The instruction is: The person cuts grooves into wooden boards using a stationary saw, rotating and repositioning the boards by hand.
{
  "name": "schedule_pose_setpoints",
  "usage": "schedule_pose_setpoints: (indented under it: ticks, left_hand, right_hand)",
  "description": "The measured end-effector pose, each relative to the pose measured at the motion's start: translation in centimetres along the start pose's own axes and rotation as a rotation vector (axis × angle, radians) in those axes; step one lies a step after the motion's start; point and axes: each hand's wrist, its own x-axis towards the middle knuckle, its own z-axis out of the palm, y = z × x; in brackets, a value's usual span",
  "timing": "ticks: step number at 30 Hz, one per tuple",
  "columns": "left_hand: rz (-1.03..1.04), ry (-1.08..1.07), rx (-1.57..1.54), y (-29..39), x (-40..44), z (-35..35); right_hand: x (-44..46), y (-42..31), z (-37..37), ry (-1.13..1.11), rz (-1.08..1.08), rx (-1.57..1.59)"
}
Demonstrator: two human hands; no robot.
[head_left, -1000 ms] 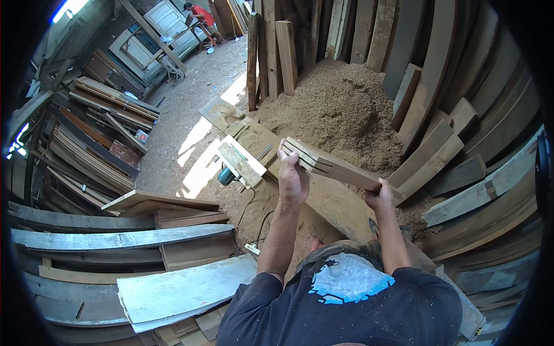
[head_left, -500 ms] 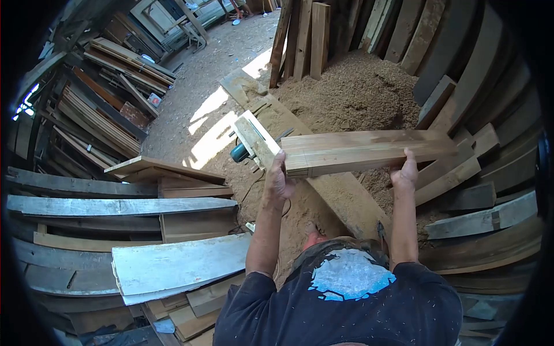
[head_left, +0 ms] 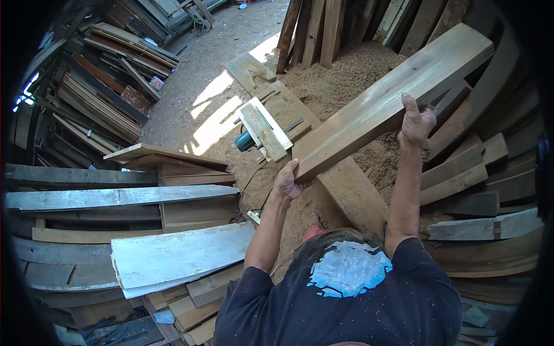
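Note:
A thick wooden plank (head_left: pixel 398 86) is held up in front of me, slanting from low at the left to high at the right. My left hand (head_left: pixel 287 180) grips its near left end, thumb on the side. Farther along the lower edge, my right hand (head_left: pixel 416 122) is closed on it, thumb over the top and fingers mostly hidden behind. Below the plank lies a sawdust-covered bench board (head_left: pixel 352 190). Beside the plank's left end sits a power tool with a green motor (head_left: pixel 244 142) and a pale flat base (head_left: pixel 264 128).
A large sawdust heap (head_left: pixel 369 69) lies beyond the bench board. Upright planks (head_left: pixel 332 34) lean behind it. Stacked boards (head_left: pixel 104 109) stand at the left, with a white-painted board (head_left: pixel 182 256) nearer me. More timber pieces (head_left: pixel 461 184) crowd the right side.
The plank has swung from nearly level to a steep slant, its right end rising away from me. My right hand has moved up with it; my left hand has dropped slightly.

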Motion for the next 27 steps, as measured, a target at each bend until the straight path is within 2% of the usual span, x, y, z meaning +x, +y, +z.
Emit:
schedule_pose_setpoints:
  ticks: [4, 7, 8, 10, 11, 12, 15, 17, 19, 22, 24, 25, 26, 27]
  left_hand:
    - [-0.083, -0.073, 0.067, -3.9, 4.0, -2.2]
    - [-0.228, -0.382, -0.140, -5.8, 4.0, -3.1]
    - [-0.301, -0.360, -0.208, -5.3, 2.2, -1.4]
    - [-0.423, -0.476, -0.183, -5.9, 1.5, -0.3]
    - [-0.482, -0.537, -0.162, -6.1, 1.2, 0.2]
    - [-0.534, -0.515, -0.179, -6.3, 1.0, 1.1]
    - [-0.616, -0.631, -0.258, -7.1, 1.3, 1.3]
    - [-0.623, -0.621, -0.247, -6.0, 0.7, 1.6]
    - [-0.661, -0.644, -0.210, -5.3, 0.7, 1.1]
    - [-0.547, -0.706, -0.030, -4.9, 1.4, -0.1]
    - [-0.332, -0.483, 0.392, -3.5, -0.2, 1.2]
    - [-0.217, -0.361, 0.596, -2.6, -0.6, 1.6]
    - [0.017, -0.383, 0.824, -2.6, 2.9, -0.5]
    - [0.244, -0.315, 0.835, -0.5, 2.5, 0.3]
  right_hand:
    - [-1.8, -4.4, 2.7, -0.190, -0.079, -0.191]
    - [-1.6, -8.6, 2.9, -0.370, -0.123, 0.099]
    - [-0.4, -8.9, 1.3, -0.383, -0.004, 0.145]
    - [3.7, -2.8, 0.3, -0.378, 0.005, 0.154]
    - [4.4, -2.0, 1.2, -0.370, 0.004, 0.162]
    - [3.9, -1.6, 1.8, -0.494, 0.182, 0.342]
    - [4.9, 3.2, 0.8, -1.016, 0.509, 0.663]
    - [5.2, 4.8, 1.0, -0.895, 0.448, 0.709]
    - [2.7, 2.2, 1.8, -0.663, 0.447, 0.623]
    - [2.4, 3.6, 1.2, -0.513, 0.465, 0.552]
    - [1.8, 3.4, 1.3, -0.451, 0.442, 0.484]
    - [1.4, 3.0, 1.6, -0.425, 0.419, 0.438]
    - [1.0, 2.5, 2.0, -0.400, 0.394, 0.394]
    - [0.7, 2.1, 2.3, -0.412, 0.367, 0.344]
